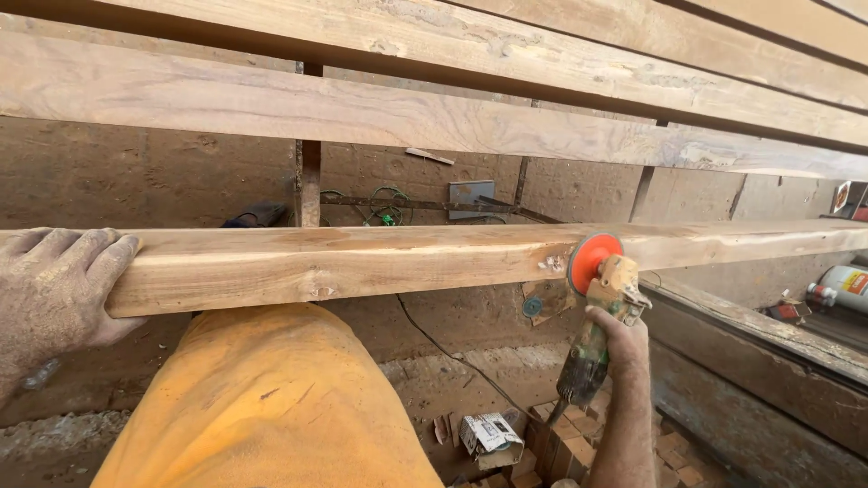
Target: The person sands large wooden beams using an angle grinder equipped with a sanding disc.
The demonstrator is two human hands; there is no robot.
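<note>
A long pale wooden plank [389, 262] runs across the view at waist height. My left hand [56, 289], covered in dust, lies over its left end with fingers curled on the top edge. My right hand [617, 336] grips the body of an angle grinder [597, 312]. The grinder's orange sanding disc [592, 258] presses against the plank's near face, right of the middle. My orange-clad leg [271, 407] is below the plank.
Two more planks [434, 117] lie across higher up and farther back. Below are a dirt floor, a small torn cardboard box [491, 438], stacked bricks [565, 443], a power cord [452, 348], and a wooden beam [759, 334] at right. A cylinder [845, 287] lies far right.
</note>
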